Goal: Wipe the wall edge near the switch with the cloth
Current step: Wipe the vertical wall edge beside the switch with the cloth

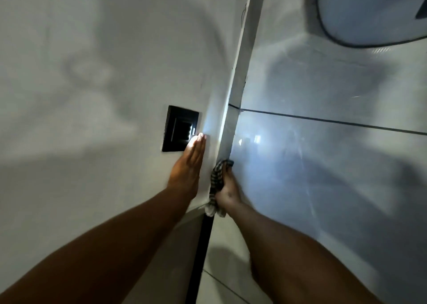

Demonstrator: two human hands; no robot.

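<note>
A black switch plate [180, 128] is set in the white wall, left of the wall edge [233, 100], a pale vertical corner strip. My left hand [190, 162] lies flat on the white wall, fingers together, its fingertips just right of the switch's lower corner. My right hand [225, 191] grips a dark-and-white checked cloth [218, 177] and presses its bunched top against the wall edge, below and right of the switch. The cloth's light end hangs under my fist.
Right of the edge runs a glossy grey tiled wall [323, 165] with a dark grout line. A white curved fixture [369, 10] sits at top right. A black vertical strip [201, 253] descends below the cloth, with pale tiles beside it.
</note>
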